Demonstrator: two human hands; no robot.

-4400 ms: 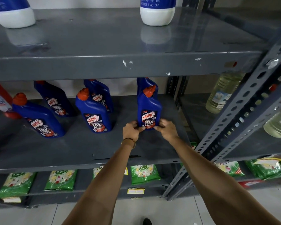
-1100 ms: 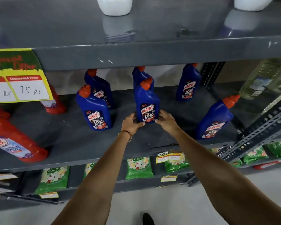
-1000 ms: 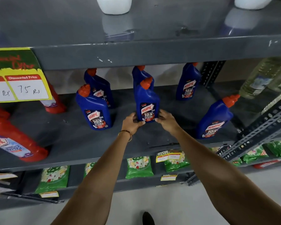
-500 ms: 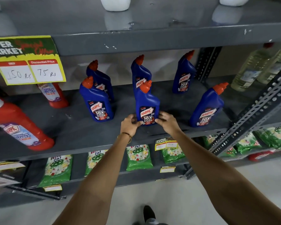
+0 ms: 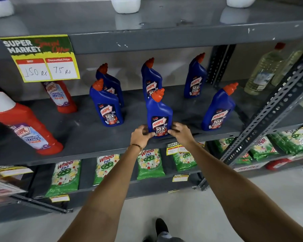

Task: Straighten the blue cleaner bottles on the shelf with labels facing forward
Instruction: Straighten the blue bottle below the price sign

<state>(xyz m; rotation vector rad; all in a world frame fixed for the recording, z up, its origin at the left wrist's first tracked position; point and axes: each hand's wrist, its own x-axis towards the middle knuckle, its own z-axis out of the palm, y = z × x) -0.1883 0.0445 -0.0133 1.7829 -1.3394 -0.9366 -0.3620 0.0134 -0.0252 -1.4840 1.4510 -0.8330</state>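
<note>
Several blue cleaner bottles with orange caps stand on the middle grey shelf [image 5: 94,144]. The front middle bottle [image 5: 159,112] stands upright near the shelf's front edge, label toward me. My left hand [image 5: 141,136] grips its base from the left and my right hand [image 5: 179,132] from the right. Another blue bottle [image 5: 106,105] stands to the left with one [image 5: 112,81] behind it. Directly behind the held bottle is a further one [image 5: 150,77]. Two more stand at the back right [image 5: 195,79] and front right [image 5: 219,110].
Red bathroom cleaner bottles [image 5: 26,126] [image 5: 60,96] stand at the left. A yellow price sign [image 5: 42,58] hangs from the upper shelf. Clear oil bottles [image 5: 262,72] sit beyond the perforated upright [image 5: 273,105]. Green detergent packets [image 5: 150,163] line the lower shelf.
Both hands have drawn the held blue bottle a little toward the shelf's front edge. The camera has pulled back and tilted, showing more of the shelf and the sign.
</note>
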